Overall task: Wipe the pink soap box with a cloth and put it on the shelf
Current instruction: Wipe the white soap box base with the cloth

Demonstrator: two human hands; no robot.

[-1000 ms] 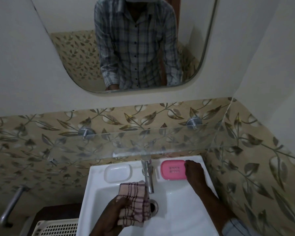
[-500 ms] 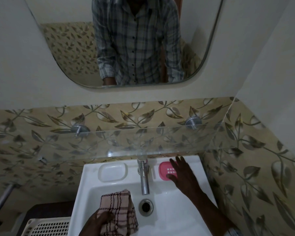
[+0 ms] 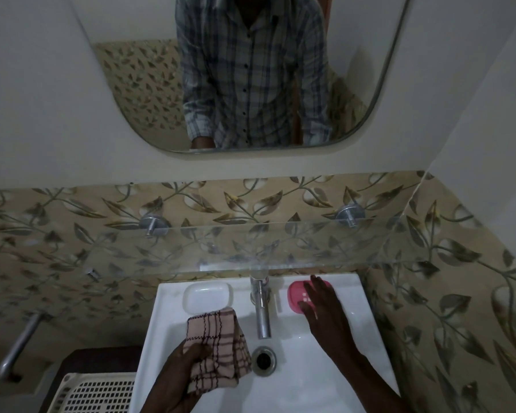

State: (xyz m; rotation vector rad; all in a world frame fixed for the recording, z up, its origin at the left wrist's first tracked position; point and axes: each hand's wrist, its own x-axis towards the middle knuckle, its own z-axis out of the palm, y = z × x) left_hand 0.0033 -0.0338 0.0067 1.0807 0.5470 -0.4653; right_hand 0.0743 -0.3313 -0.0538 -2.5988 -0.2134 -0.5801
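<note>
my right hand (image 3: 325,311), fingers straight, has slid over the pink soap box (image 3: 295,296); left hand (image 3: 179,380) grips cloth (image 3: 218,344). pickup next, i judge.

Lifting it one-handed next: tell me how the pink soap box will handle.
The pink soap box looks like thin plastic: probably light and stiff. On the glossy sink ledge it may slide under the right hand. Low and flat, unlikely to tip.

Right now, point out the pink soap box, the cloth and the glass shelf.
pink soap box (image 3: 295,294): head view, uncovered left part.
cloth (image 3: 218,332): head view, middle of fabric.
glass shelf (image 3: 280,245): head view, bare middle of pane.
</note>
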